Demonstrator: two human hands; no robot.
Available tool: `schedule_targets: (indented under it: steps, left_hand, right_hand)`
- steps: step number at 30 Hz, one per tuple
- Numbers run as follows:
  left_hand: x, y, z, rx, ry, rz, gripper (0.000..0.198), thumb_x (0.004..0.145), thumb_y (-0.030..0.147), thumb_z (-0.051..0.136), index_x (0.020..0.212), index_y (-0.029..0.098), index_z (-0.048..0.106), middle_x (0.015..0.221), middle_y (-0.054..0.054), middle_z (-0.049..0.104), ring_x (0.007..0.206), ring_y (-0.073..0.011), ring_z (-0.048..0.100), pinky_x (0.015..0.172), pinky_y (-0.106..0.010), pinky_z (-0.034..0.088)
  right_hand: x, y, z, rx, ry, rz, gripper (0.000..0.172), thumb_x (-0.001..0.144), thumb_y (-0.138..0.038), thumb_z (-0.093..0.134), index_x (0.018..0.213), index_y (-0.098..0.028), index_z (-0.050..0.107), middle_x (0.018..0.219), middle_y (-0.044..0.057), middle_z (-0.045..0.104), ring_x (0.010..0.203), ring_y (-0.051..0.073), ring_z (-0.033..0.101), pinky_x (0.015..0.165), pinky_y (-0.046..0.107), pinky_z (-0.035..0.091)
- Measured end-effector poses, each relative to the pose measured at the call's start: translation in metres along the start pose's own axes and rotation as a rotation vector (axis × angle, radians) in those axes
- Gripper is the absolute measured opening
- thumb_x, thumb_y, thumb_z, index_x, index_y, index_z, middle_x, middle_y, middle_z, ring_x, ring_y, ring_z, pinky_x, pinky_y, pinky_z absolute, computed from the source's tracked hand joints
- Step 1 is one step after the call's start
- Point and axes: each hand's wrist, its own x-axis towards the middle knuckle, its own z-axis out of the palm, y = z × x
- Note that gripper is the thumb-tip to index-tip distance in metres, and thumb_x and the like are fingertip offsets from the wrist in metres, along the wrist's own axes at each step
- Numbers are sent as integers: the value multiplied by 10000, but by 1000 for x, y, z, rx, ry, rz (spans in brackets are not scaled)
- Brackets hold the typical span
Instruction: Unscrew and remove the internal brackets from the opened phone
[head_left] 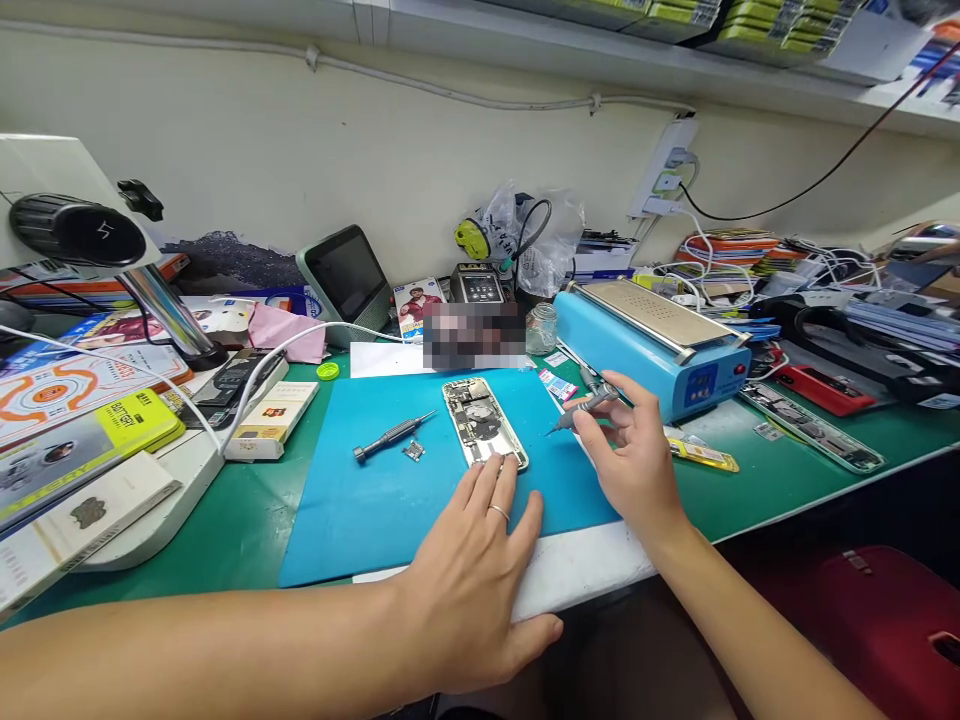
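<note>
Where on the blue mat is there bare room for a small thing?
The mat is bare in its near-left corner, left of the left hand, and, more narrowly, between phone and right hand. It is crowded left of the phone, with a screwdriver and small part.

Green workbench [240, 512], blue mat [360, 530] on top, bearing an opened phone [486, 420], a screwdriver [395, 434]

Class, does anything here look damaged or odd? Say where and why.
A ragged dark patch on the pale wall, left of the smart display, looks like damage, breaking an even surface. The smartphone touched by the left hand lies open, internals exposed.
</note>
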Motion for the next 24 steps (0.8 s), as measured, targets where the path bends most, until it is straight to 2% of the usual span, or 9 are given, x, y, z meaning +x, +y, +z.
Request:
schedule_targets:
  steps: [7,14,17,19,21,24]
  left_hand:
    - [0,0,0,24,8,8,885,965,678,542,1554,24,444,1613,-418,252,1551,-519,194,1226,-671,292]
    - [0,-1,2,-24,42,28,918,959,681,570,1584,35,383,1640,-383,247,1559,-505,235,1240,-660,278]
    - [4,-2,-2,-136,110,48,852,945,641,631,1526,42,462,1587,-339,395,1502,-493,365,1220,-646,325]
    - [8,-4,-8,-199,157,50,729,948,577,655,1450,61,539,1474,-280,531,1383,-443,499,1154,-592,431]
    - [13,-8,-15,-236,200,40,571,974,501,626,1374,96,589,1353,-212,603,1229,-364,584,1044,-511,520]
    - [21,-20,-23,-287,286,29,394,991,399,580,1289,145,614,1222,-141,627,1081,-284,598,942,-448,532]
  right_hand:
    - [0,1,1,-17,-22,0,439,949,-353,682,1352,-280,525,1009,43,794,955,245,786,808,414,648]
    - [1,3,2,-13,-15,8,447,938,-361,698,1346,-286,533,1005,37,791,942,249,788,800,419,648]
    - [0,1,2,9,6,6,442,933,-351,703,1336,-282,534,1007,41,785,955,248,786,798,407,650]
    - [0,1,2,32,22,7,444,932,-347,705,1335,-281,532,1012,45,782,956,247,783,802,404,650]
    - [1,1,2,64,35,14,452,935,-349,705,1342,-283,519,1013,47,783,946,247,785,804,408,651]
    - [4,-1,0,129,50,28,453,949,-353,692,1347,-284,487,1023,56,785,947,248,790,807,413,656]
